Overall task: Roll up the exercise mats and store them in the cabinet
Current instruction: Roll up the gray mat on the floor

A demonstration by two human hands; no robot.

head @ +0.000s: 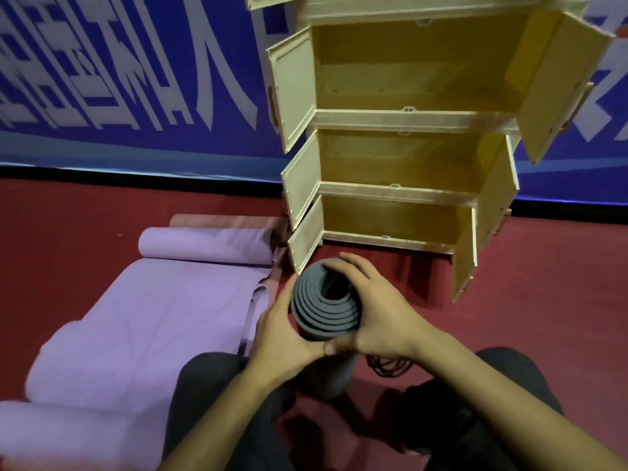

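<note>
Head cam: both hands are wrapping around the rolled grey mat [324, 309], standing it on end between the knees, left hand [283, 338] cupping its side, right hand [377, 314] gripping over the top rim. Purple mat [136, 321] is lying half-unrolled left, the cabinet [401, 117] sitting open just behind.

One grey rolled mat [324, 302], one purple mat [136, 321], one cabinet [404, 117], two hands [377, 311].

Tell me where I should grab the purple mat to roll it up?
Probably at the rolled end of the purple mat near the cabinet. It already curls into a tube there, so both hands could come from above, wrap the curl near its two ends, and roll it along the flat part lying on the floor.
</note>
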